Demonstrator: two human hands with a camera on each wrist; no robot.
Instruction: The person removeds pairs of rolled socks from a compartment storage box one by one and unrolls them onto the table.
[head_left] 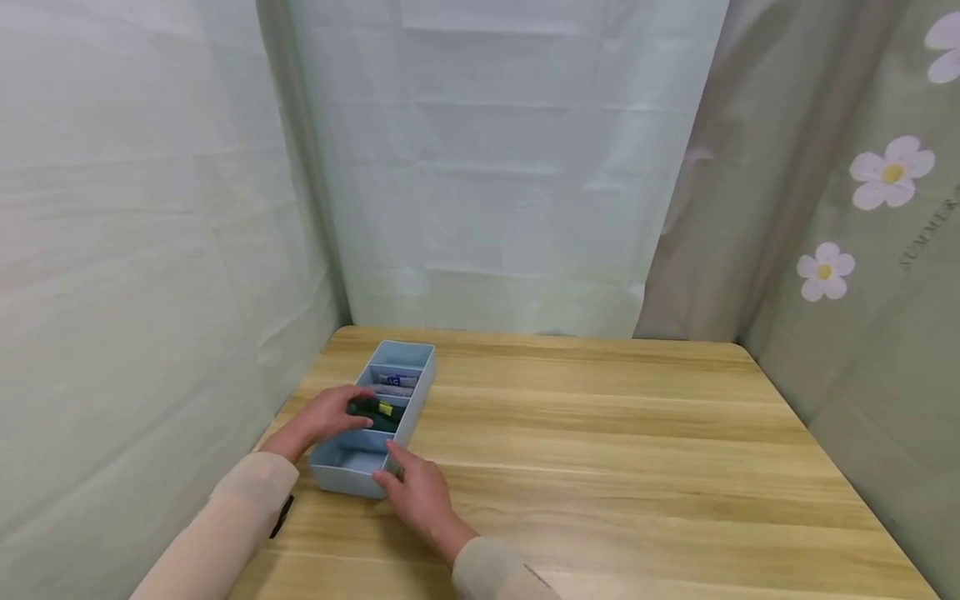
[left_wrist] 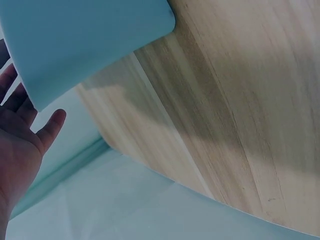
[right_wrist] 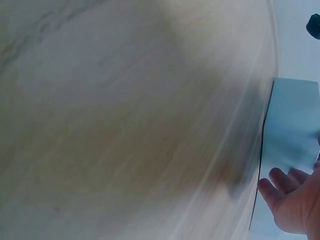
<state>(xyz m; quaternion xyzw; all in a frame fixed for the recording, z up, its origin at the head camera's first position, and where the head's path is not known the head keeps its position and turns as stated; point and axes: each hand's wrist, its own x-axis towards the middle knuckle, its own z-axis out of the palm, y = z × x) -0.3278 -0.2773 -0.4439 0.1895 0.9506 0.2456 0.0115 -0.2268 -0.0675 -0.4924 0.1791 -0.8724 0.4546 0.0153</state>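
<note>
A long light-blue divided box (head_left: 420, 408) sits on the table's left side. My left hand (head_left: 330, 414) reaches over its left wall, thumb and fingers apart above a compartment holding a dark green folded-looking item (head_left: 378, 412) with a yellow-green label. In the left wrist view, the wall hides part of the fingers, while the thumb (left_wrist: 52, 127) stands out straight. My right hand (head_left: 426, 496) is at the near right corner, its fingers against the outside of the box. Grey items (head_left: 397, 383), one with blue lettering, lie in the compartment beyond.
On the table (head_left: 600, 450), a small black object (head_left: 282, 515) lies beside the left sleeve, partly hidden. The box's nearest and farthest compartments show bare bottoms. Pale curtains (head_left: 495, 167) hang at the back and left, and a flowered one (head_left: 862, 350) hangs at the right.
</note>
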